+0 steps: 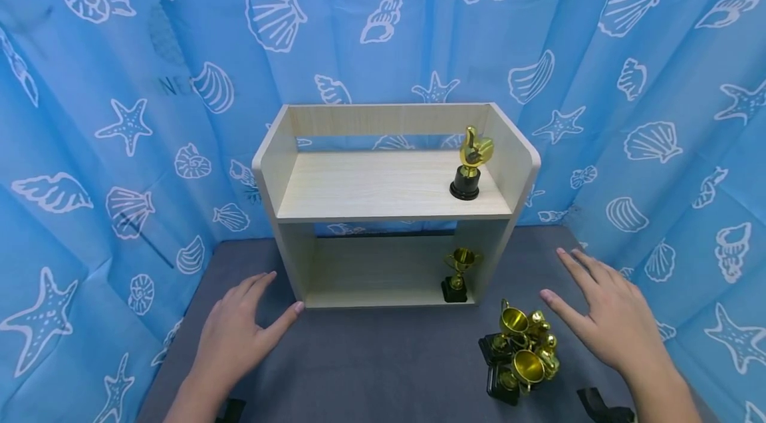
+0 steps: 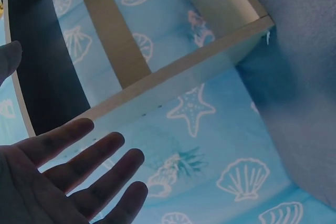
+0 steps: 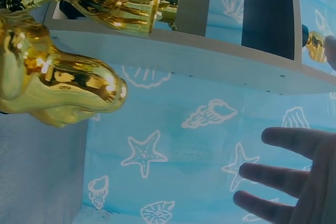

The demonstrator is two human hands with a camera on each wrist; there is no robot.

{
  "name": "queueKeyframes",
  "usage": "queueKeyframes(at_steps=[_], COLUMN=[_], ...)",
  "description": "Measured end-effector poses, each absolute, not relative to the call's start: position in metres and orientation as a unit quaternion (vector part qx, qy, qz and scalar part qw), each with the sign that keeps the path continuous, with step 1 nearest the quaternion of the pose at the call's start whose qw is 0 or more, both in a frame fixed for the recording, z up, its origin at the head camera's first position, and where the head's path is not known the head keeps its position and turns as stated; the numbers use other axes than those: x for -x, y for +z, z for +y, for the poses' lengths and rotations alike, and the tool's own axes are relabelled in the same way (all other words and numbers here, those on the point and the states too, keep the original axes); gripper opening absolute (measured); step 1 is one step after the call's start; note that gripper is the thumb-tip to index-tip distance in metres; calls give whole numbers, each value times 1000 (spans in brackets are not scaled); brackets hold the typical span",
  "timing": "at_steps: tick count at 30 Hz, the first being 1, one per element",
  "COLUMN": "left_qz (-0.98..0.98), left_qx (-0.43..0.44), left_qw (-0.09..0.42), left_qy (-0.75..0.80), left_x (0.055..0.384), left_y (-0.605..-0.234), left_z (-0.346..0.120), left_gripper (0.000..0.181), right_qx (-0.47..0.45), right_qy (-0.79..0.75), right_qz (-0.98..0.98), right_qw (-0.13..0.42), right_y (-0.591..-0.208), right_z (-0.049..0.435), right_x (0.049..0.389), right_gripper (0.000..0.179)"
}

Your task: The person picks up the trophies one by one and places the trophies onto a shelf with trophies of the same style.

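My left hand [image 1: 239, 326] hovers near the left front of a small two-tier shelf [image 1: 383, 218], fingers spread and holding nothing. To the right of the shelf, my right hand [image 1: 610, 310] is also spread with nothing in it. Just left of it stands a tight group of gold trophies on black bases, including cup trophies [image 1: 529, 367] and rounded gold ones [image 1: 548, 343]. One thumbs-up trophy [image 1: 477, 151] is on the upper tier at the right. A two-handled cup trophy [image 1: 461, 259] stands on the lower tier, also at the right. In the right wrist view, a gold trophy [image 3: 79, 80] looms close.
A dark grey cloth [image 1: 371, 363] covers the table. Blue curtains [image 1: 383, 10] with white shell prints hang behind the shelf and on both sides. A black strap [image 1: 603, 408] lies by my right wrist, and a dark piece [image 1: 231, 410] shows by the left.
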State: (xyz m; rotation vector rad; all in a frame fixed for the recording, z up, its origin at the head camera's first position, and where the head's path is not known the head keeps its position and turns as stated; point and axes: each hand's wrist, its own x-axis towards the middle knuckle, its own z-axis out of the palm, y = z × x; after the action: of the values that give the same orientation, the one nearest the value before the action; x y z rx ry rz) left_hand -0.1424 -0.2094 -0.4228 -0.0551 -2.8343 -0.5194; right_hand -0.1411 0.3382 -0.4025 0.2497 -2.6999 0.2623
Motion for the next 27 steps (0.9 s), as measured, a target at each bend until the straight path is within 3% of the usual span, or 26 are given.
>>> queueKeyframes(at_steps=[13,27], left_qz=[-958,-947], left_qx=[16,7], left_qw=[163,177], left_qy=[-234,-268], left_x=[144,146], left_y=[-430,-431], left_z=[-210,-209], left_gripper=[89,79], right_qx=[-111,-117], right_qy=[125,209], right_qz=[-948,-939], right_qw=[270,246], right_y=[-412,-418], right_z=[334,332], right_x=[139,134], right_gripper=[60,50])
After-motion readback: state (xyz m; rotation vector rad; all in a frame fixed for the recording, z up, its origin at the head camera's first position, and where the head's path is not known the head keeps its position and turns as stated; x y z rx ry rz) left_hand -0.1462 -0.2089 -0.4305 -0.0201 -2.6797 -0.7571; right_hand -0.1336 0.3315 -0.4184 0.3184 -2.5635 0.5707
